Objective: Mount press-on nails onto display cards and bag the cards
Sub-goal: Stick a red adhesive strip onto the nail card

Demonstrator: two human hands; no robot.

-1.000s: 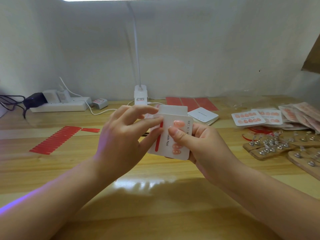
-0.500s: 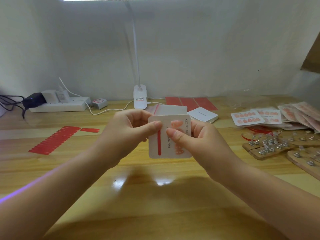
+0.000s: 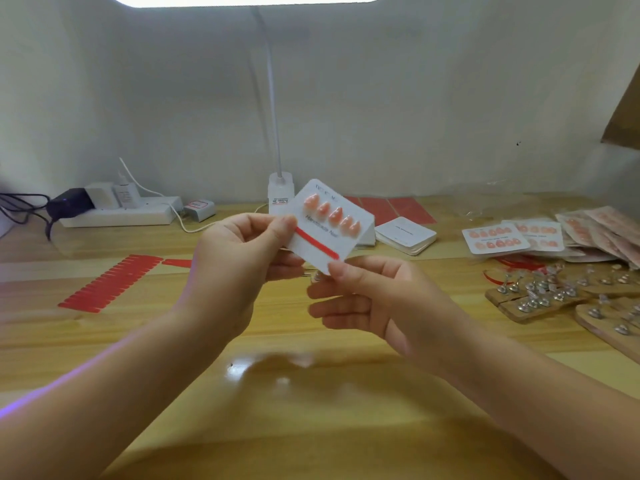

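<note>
Head view: card (image 3: 323, 239) slants between hands; left hand (image 3: 239, 258) pinches its upper-left edge by the strip (image 3: 317, 243); right hand (image 3: 374, 296) pinches its lower corner.

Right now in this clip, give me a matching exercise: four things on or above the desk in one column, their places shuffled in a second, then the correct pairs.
Things:
1. display card
2. power strip
3. stack of blank cards
4. wooden nail stands

Places:
A. far left of the desk, against the wall
B. right side of the desk, near the bagged cards
C. held above the desk between the left hand and right hand
D. on the desk just right of the held card

Pairs: 1-C, 2-A, 3-D, 4-B
</note>
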